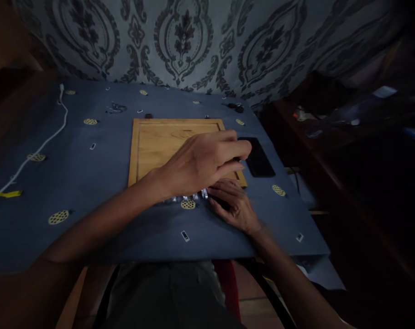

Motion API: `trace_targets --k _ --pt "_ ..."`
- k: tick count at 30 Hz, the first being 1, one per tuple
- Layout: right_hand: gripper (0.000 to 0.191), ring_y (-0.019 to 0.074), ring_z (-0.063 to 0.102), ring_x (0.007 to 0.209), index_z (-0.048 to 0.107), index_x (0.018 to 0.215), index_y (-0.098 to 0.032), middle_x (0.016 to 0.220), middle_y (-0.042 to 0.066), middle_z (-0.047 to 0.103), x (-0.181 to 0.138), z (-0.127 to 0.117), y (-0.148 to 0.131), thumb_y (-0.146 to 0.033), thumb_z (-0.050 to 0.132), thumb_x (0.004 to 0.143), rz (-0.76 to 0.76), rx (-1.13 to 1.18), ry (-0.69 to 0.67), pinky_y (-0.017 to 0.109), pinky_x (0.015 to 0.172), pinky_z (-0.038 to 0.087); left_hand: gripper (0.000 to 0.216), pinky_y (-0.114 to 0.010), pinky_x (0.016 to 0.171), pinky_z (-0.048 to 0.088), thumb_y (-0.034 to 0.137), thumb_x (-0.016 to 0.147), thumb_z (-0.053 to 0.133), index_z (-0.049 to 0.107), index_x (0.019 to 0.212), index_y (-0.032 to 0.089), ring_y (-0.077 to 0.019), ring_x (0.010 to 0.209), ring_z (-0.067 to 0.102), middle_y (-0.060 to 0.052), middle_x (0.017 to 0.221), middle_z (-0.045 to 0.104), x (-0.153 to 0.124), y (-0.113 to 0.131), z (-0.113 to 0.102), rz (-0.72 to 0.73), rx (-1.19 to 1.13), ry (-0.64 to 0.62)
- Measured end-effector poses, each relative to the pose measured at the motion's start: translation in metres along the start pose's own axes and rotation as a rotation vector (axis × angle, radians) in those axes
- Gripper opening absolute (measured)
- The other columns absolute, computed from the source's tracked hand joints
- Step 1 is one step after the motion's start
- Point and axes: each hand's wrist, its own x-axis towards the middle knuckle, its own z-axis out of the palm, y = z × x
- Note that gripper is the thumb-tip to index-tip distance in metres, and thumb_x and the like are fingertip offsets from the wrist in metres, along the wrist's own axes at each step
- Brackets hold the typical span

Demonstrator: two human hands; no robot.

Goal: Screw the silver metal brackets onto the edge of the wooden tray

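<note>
My left hand (207, 157) is above the wooden board (152, 146), its fingers curled into a pinch. Whatever may be between those fingertips is hidden. Closer to me, my right hand (236, 205) rests at the board's near right corner, palm down with bent fingers; something dark shows under them, too shaded to name. A row of small shiny metallic or clear pieces (204, 193) lies along the board's near edge, beside the right fingertips and partly covered by my left hand and wrist.
A black phone-like slab (262, 160) lies right of the board. A white cable (39, 148) with a yellow tag (10, 194) runs down the left. Thin tangled wire (116, 108) and a dark key-like object (235, 108) lie at the back. The blue patterned tablecloth (101, 183) ends near my lap.
</note>
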Motion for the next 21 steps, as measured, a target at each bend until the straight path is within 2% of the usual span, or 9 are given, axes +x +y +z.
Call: trace_targets --k 4,9,13,16,21 --pt "0.028 0.0276 0.074 0.114 0.075 0.123 -0.028 0.122 0.008 0.079 0.0019 -0.0008 -0.0014 -0.026 0.062 0.099 -0.02 0.014 0.008 0.049 0.097 0.058 0.008 -0.034 0.085 0.054 0.017 0.1 0.059 0.067 0.1 0.019 -0.0194 0.095 0.072 -0.004 0.102 0.074 0.0022 0.0001 -0.0037 0.001 0.001 -0.021" --pt "0.027 0.0271 0.074 0.114 0.075 0.122 -0.028 0.122 0.007 0.079 0.0023 -0.0007 -0.0019 -0.026 0.062 0.098 -0.012 0.008 0.018 0.049 0.096 0.058 0.008 -0.034 0.082 0.054 0.016 0.099 0.059 0.066 0.102 0.017 -0.0198 0.091 0.071 -0.005 0.099 0.074 0.0023 0.0009 -0.0075 -0.002 0.032 -0.046" --pt "0.027 0.0264 0.074 0.115 0.074 0.122 -0.027 0.124 0.007 0.079 0.0029 -0.0015 -0.0028 -0.024 0.063 0.098 -0.024 0.021 0.017 0.047 0.096 0.058 0.008 -0.035 0.083 0.055 0.021 0.101 0.058 0.066 0.101 0.02 -0.0216 0.097 0.071 -0.005 0.104 0.071 0.0002 0.0006 -0.0044 0.003 0.058 -0.02" --pt "0.027 0.0264 0.074 0.114 0.074 0.121 -0.026 0.124 0.008 0.079 0.0035 -0.002 -0.0035 -0.021 0.063 0.097 -0.038 0.016 0.037 0.046 0.096 0.058 0.007 -0.035 0.081 0.055 0.019 0.1 0.06 0.066 0.098 0.022 -0.0215 0.094 0.071 -0.004 0.1 0.069 -0.0002 0.001 -0.002 0.003 0.077 -0.001" --pt "0.026 0.0274 0.074 0.115 0.075 0.121 -0.025 0.123 0.009 0.079 0.0049 -0.0024 -0.0047 -0.023 0.062 0.098 -0.033 0.009 0.016 0.048 0.096 0.058 0.012 -0.035 0.082 0.053 0.018 0.102 0.056 0.067 0.099 0.017 -0.022 0.095 0.071 -0.006 0.101 0.07 0.0017 0.003 -0.0059 -0.008 0.083 -0.052"
